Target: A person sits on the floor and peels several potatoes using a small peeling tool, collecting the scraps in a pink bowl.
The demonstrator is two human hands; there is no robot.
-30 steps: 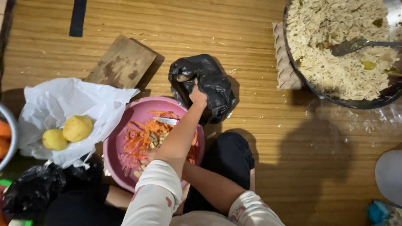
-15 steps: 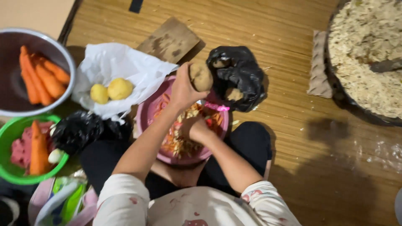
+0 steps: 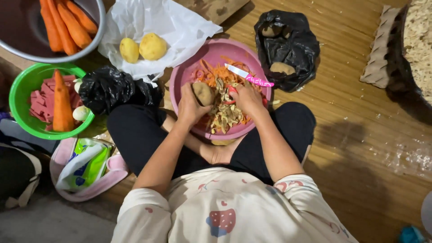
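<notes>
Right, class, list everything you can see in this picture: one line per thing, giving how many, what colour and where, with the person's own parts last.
Pink basin: one, on the floor before the person, holding orange and brown peelings.
Knife: one, pink handle, lying across the basin.
Potato: one, brown, in the left hand.
Peeled potatoes: two, yellow, on white paper.
Black bags: one beyond the basin with potatoes inside, one left of it.
Metal bowl: one, top left, with orange carrots.
Green bowl: one, left, with red strips and a carrot.
Large pan: one, dark, right edge, with pale food.
Left hand: on the potato.
Right hand: over the basin, its grip unclear.
</notes>
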